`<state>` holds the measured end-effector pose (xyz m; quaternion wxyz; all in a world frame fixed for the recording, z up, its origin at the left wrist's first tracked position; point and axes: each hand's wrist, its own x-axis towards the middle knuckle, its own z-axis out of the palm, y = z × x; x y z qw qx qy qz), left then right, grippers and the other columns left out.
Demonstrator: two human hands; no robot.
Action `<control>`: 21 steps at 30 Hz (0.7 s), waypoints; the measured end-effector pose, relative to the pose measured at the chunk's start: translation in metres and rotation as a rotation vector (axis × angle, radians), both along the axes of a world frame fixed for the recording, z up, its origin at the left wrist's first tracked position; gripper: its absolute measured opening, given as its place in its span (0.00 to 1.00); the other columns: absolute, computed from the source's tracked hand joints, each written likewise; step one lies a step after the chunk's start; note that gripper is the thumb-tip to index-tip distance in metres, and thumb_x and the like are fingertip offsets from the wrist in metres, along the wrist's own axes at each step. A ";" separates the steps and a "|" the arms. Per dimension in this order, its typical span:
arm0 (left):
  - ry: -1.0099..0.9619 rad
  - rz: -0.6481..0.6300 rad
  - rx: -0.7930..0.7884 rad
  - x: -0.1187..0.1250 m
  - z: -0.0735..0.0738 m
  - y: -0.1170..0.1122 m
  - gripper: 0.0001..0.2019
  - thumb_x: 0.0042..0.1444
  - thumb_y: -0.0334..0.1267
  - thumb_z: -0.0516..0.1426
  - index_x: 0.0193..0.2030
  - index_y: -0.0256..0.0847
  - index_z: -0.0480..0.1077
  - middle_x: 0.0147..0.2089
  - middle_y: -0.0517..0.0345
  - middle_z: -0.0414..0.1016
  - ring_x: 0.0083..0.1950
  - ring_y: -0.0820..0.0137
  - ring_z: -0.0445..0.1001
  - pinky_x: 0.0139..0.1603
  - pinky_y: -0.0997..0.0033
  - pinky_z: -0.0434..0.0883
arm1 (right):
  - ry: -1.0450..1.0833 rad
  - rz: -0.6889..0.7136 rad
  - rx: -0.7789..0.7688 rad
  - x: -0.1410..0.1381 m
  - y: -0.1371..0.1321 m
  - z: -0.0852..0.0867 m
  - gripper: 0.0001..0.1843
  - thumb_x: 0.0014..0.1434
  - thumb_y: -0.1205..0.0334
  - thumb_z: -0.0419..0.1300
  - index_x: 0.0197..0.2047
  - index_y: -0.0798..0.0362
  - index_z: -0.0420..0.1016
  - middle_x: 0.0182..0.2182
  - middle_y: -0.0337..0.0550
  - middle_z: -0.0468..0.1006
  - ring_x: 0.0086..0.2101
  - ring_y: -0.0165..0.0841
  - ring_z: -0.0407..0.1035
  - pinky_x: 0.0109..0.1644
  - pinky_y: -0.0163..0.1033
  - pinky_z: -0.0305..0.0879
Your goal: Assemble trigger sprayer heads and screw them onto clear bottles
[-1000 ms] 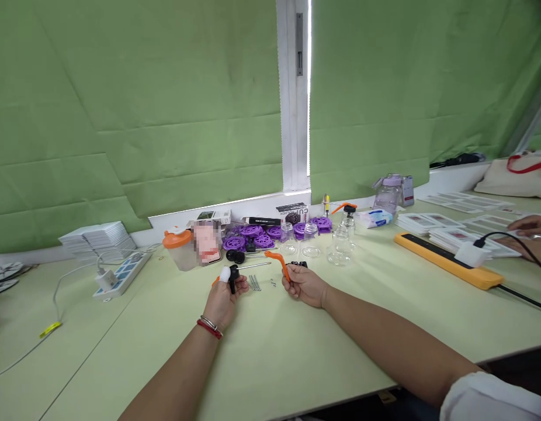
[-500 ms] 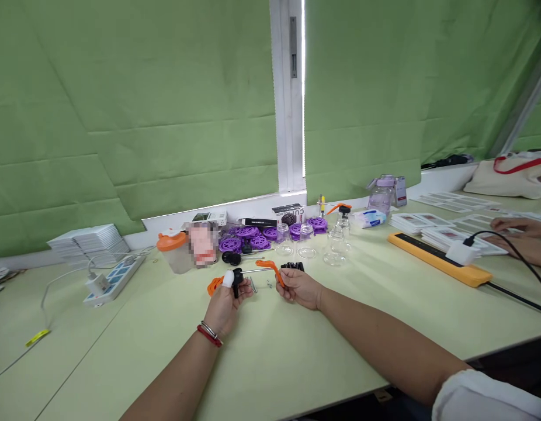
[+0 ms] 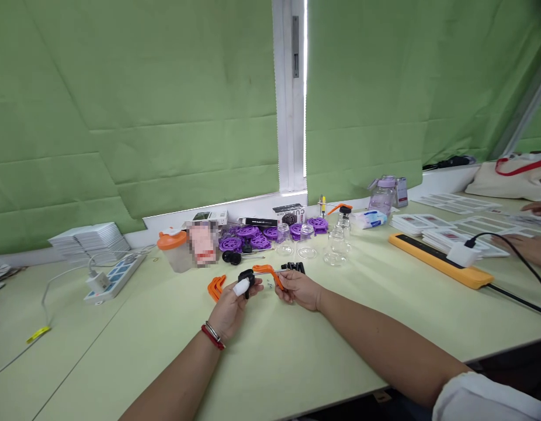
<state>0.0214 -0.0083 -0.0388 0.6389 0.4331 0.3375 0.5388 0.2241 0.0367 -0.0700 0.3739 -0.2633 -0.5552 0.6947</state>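
My left hand (image 3: 230,305), with a white wrap on the thumb, grips a black plastic part (image 3: 246,277). My right hand (image 3: 298,289) pinches an orange crank handle (image 3: 271,273) just beside it. A thin metal rod (image 3: 266,272) runs between the black part and my right fingers, passing behind the orange handle; how they join is too small to tell. Several more orange handles (image 3: 217,286) lie left of my left hand. Small metal pieces (image 3: 269,284) sit on the table between the hands. Black parts (image 3: 297,268) lie behind my right hand.
Behind the hands are clear glass jars (image 3: 306,240), purple plastic discs (image 3: 249,233), a screwdriver (image 3: 252,257) and an orange-lidded cup (image 3: 173,248). Power strips stand left (image 3: 117,280) and right (image 3: 437,260). At far right, a co-worker's hand (image 3: 522,247) rests by printed cards (image 3: 450,238).
My left hand has shifted right with the black part, bringing it closer to the orange handle. My right hand stays nearly in place. One co-worker's hand has moved away to the right.
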 end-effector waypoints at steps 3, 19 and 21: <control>0.007 -0.036 0.004 0.002 0.001 -0.002 0.13 0.51 0.38 0.60 0.41 0.32 0.75 0.46 0.44 0.76 0.48 0.60 0.73 0.56 0.60 0.61 | -0.028 -0.001 0.017 -0.001 -0.001 -0.001 0.19 0.55 0.46 0.58 0.35 0.56 0.66 0.21 0.38 0.71 0.17 0.23 0.56 0.20 0.30 0.48; -0.104 -0.060 -0.044 0.007 -0.007 -0.003 0.15 0.53 0.44 0.58 0.40 0.34 0.75 0.41 0.47 0.78 0.48 0.61 0.73 0.54 0.62 0.62 | -0.155 0.051 0.147 -0.004 -0.014 0.009 0.17 0.56 0.48 0.57 0.32 0.55 0.67 0.19 0.35 0.67 0.18 0.22 0.50 0.21 0.31 0.44; -0.142 -0.051 -0.083 0.009 -0.005 -0.005 0.18 0.54 0.48 0.56 0.40 0.34 0.75 0.40 0.47 0.78 0.45 0.61 0.74 0.52 0.62 0.64 | -0.165 0.051 0.136 -0.004 -0.014 0.009 0.17 0.56 0.48 0.57 0.32 0.55 0.66 0.19 0.35 0.67 0.18 0.22 0.50 0.21 0.31 0.43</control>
